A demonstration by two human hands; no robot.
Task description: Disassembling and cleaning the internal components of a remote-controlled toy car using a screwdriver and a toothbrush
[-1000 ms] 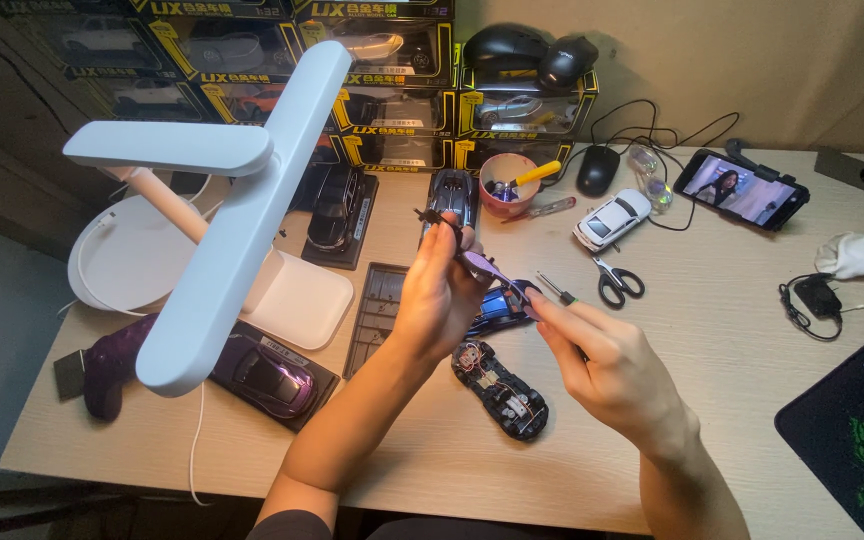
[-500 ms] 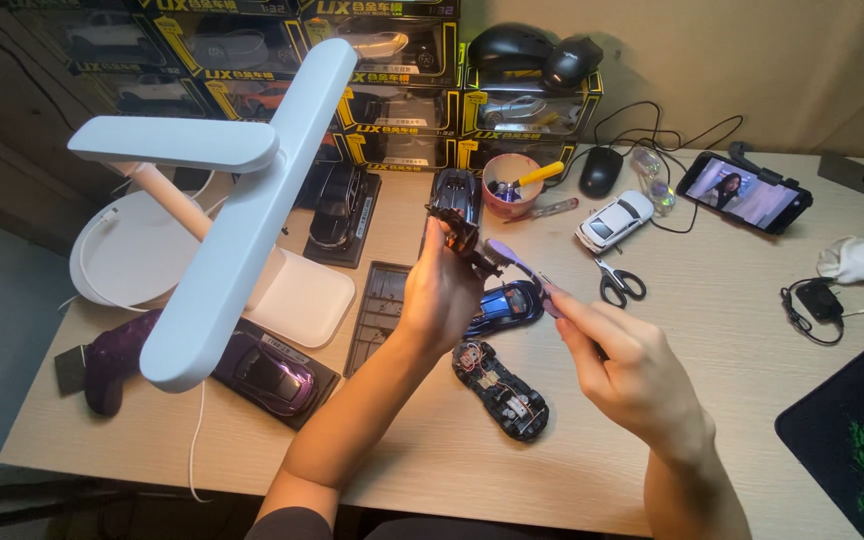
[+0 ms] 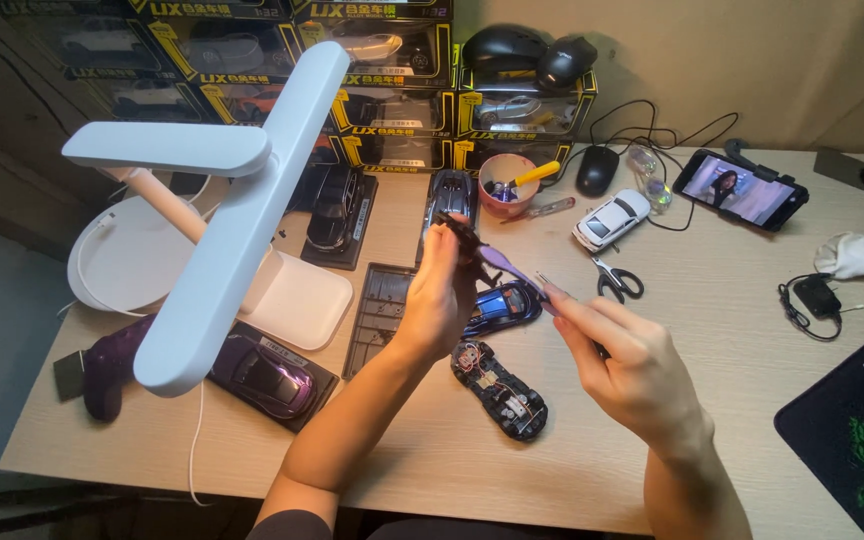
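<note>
Since half a second ago the left hand (image 3: 444, 290) has tipped the small dark car part (image 3: 460, 240) a little lower and the right hand (image 3: 624, 362) has drawn back slightly, so the purple tool (image 3: 508, 265) now slants between them. Left fingers are closed round the part, held above the desk (image 3: 712, 330) over the blue car (image 3: 500, 305). Right fingers are pinched shut on a thin tool whose metal tip shows at the fingertips; whether that tool and the purple piece are one thing I cannot tell.

Below the hands lies an open car chassis (image 3: 500, 390) with wires showing, just beside the blue car. A black base tray (image 3: 377, 310) sits left of the left wrist. A white lamp (image 3: 232, 210) stretches over the left of the desk, above a purple car (image 3: 262, 370) on its stand. Scissors (image 3: 616, 280) lie right of the hands, with a white car (image 3: 608, 218) behind them and a pink cup (image 3: 508, 185) of tools further back. A phone (image 3: 742, 188) leans at the far right, a mouse pad (image 3: 852, 430) at the near right corner
</note>
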